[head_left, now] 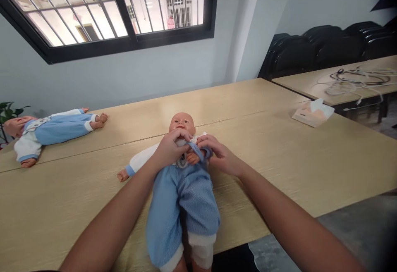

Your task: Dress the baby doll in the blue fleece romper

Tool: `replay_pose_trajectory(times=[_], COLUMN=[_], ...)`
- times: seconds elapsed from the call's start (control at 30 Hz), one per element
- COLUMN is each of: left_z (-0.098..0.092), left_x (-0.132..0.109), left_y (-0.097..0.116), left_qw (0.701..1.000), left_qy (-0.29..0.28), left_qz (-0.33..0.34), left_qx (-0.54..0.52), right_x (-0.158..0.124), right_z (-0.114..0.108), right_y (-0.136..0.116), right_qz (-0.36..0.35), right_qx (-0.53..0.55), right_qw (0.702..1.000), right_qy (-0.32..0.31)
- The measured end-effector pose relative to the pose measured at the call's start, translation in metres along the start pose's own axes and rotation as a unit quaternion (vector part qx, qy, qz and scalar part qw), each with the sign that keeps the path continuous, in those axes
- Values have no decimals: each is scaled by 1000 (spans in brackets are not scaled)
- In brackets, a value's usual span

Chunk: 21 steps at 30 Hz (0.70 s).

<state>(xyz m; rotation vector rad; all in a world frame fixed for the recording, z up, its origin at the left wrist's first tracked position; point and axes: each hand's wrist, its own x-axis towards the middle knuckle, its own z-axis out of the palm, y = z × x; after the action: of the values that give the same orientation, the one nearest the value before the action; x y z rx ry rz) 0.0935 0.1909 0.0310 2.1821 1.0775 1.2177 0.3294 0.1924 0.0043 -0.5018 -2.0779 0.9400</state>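
Observation:
A baby doll [182, 206] in a white and blue outfit lies on its back on the table, its head away from me and its legs towards me. Over its chest, my left hand [172, 148] pinches the edge of a blue sleeve cuff [196, 150]. My right hand [221, 156] grips the same sleeve from the other side, fingers closed on the cloth. Between my hands the doll's small hand [192, 158] shows beside the cuff. The doll's other arm [139, 162] stretches out to the left in its white sleeve. My fingers hide part of the chest.
Another doll [62, 129] in similar clothes lies at the far left of the wooden table [273, 152]. A tissue box [313, 113] stands to the right. Coiled cables [362, 77] lie on a second table, with stacked black chairs [325, 48] behind.

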Motion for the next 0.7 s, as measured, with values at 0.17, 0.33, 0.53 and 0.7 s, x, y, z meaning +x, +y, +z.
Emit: replay_pose_trajectory(times=[0.17,0.33,0.53,0.7], left_z=[0,-19,-36,-30], left_x=[-5,-2,0,-5], left_y=[-9,3,15,23], left_qw=[975,941,918,930], left_qy=[32,-52,-162,-183], left_qz=[169,240,219,191], left_qx=[140,234,289,254], right_x=[5,5,2,0], right_z=[5,11,10,14], right_y=[-10,-9,-4,-7], right_qz=[71,150,177,209], right_qx=[49,167,268,272], right_qw=[996,972,945,936], right_qy=[30,64,63,81])
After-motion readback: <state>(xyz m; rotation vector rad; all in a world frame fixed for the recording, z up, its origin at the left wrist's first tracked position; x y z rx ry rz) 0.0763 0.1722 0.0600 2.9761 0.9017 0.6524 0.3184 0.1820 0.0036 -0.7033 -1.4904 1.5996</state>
